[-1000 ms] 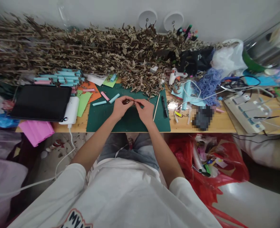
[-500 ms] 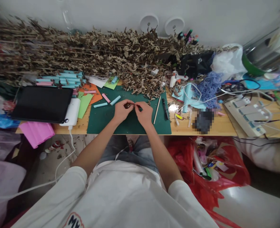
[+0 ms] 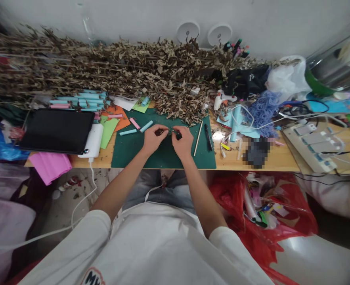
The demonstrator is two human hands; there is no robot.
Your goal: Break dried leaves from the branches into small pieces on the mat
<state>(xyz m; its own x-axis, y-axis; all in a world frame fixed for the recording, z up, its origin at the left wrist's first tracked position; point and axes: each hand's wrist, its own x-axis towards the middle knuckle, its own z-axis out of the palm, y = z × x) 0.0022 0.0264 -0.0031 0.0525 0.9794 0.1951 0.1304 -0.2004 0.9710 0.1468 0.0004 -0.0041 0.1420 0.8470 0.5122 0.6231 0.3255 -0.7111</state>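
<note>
Over a green cutting mat (image 3: 133, 152), my left hand (image 3: 152, 138) and my right hand (image 3: 182, 141) are close together. Both pinch a small brown dried piece (image 3: 166, 132) between their fingertips, too small to name. Just beyond them a big heap of dried brown leafy branches (image 3: 118, 73) runs along the back of the wooden table (image 3: 278, 158). A thin wooden stick (image 3: 197, 133) and a black pen (image 3: 207, 137) lie on the mat to the right of my right hand. Small blue and pink paper rolls (image 3: 139, 126) lie to the left.
A black tablet (image 3: 57, 130) and a white power bank (image 3: 92, 140) sit at the left, with pink paper (image 3: 50, 165) at the edge. A glue gun (image 3: 222, 99), blue yarn (image 3: 262, 109), cables and a white power strip (image 3: 310, 144) crowd the right. A red bag (image 3: 266, 202) of scraps hangs below.
Both hands have stayed pinched together on the mat, with the fingers shifting slightly. The view has drifted a little downward.
</note>
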